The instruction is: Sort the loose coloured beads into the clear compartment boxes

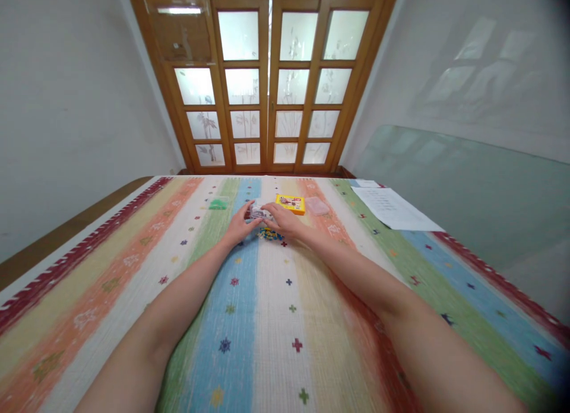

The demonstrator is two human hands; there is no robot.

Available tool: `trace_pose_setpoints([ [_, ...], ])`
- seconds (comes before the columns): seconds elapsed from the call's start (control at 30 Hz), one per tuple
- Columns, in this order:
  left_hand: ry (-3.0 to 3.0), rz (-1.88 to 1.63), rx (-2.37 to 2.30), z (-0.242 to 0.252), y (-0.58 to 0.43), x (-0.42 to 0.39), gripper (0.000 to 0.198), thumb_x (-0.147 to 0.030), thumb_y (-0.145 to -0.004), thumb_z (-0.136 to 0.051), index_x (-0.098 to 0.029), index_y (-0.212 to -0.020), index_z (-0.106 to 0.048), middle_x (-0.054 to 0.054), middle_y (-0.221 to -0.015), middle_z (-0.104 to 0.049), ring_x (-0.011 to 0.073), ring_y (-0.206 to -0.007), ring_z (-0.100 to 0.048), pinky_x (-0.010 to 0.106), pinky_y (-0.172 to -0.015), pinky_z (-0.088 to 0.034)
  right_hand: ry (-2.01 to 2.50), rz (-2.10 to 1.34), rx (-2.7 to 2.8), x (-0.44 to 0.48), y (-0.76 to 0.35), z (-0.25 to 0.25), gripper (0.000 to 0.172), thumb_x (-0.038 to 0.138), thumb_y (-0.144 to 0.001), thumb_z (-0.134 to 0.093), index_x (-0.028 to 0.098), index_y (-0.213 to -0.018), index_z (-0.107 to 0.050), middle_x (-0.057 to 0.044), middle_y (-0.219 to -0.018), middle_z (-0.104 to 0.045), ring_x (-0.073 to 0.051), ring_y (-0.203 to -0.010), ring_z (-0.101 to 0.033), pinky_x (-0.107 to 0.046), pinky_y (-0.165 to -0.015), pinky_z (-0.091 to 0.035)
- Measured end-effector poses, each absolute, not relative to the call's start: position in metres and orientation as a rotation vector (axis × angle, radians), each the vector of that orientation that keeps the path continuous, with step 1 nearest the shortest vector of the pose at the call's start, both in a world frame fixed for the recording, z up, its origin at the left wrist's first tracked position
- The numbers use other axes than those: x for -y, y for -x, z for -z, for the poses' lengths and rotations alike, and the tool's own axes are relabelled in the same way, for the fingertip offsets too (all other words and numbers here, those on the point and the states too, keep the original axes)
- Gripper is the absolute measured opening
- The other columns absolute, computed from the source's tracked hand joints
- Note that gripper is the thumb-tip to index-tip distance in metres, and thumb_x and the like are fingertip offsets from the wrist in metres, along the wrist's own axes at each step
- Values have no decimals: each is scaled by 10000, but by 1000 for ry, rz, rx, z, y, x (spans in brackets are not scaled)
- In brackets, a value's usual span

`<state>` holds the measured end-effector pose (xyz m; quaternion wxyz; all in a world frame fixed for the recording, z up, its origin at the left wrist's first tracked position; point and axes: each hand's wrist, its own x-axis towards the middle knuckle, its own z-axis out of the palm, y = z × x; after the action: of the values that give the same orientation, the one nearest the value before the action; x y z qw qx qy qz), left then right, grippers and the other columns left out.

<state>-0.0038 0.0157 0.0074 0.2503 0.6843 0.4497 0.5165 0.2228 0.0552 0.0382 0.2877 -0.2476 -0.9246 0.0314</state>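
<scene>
My left hand (241, 224) and my right hand (285, 219) meet at the middle of the table's far part, fingers curved around a small clear plastic case (257, 212). Something dark shows through or under the case; I cannot make out what. The fingers partly hide it. Just below my right hand lies a heap of small blue, yellow and white pieces (270, 234). A yellow printed box (291, 204) sits right beyond my right hand. Beside that box is a pinkish see-through packet or tray (317, 206). Left of my left hand lies a clear container with green contents (218, 203).
A striped, patterned cloth (231, 342) covers the table. White paper sheets (394, 208) lie at the far right, near a pale green glass panel (472, 193) by the wall. Wooden doors with glass panes (269, 80) stand behind the table.
</scene>
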Motion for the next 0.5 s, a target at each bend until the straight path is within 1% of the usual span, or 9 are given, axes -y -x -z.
trace_pose_setpoints([
  [0.1,-1899,-1398,-1228,-10,-17,-6,739,-426,-829,-815,-219,-1491,-561,123,-1283,-688,250,-1081,-684,424,-1012,-555,723,-98,2442,-42,-246,-25,426,367,-1060,-500,195,-1446,-553,-146,-1376,-658,-278,-1264,-625,-446,-1068,-504],
  [0.23,-1915,-1393,-1246,-12,-29,-1,748,-427,-826,-817,-230,-1494,-543,103,-1225,-685,216,-988,-683,382,-952,-564,765,-111,2379,-33,-252,-14,436,344,-1075,-427,177,-1458,-553,-151,-1367,-680,-279,-1243,-652,-430,-1049,-520],
  [0.37,-1865,-1426,-1250,-13,-29,-2,745,-421,-834,-806,-221,-1493,-521,61,-1081,-678,197,-920,-682,361,-903,-575,782,-101,2347,-30,-243,-14,421,328,-1074,-419,186,-1440,-571,-144,-1323,-708,-274,-1203,-675,-410,-1022,-532],
  [0.5,-1820,-1432,-1248,-13,-29,-2,737,-411,-834,-806,-234,-1488,-515,46,-1068,-671,180,-896,-687,336,-872,-580,817,-70,2342,-29,-239,-15,387,312,-1072,-411,191,-1386,-603,-130,-1266,-731,-261,-1158,-689,-380,-990,-538],
])
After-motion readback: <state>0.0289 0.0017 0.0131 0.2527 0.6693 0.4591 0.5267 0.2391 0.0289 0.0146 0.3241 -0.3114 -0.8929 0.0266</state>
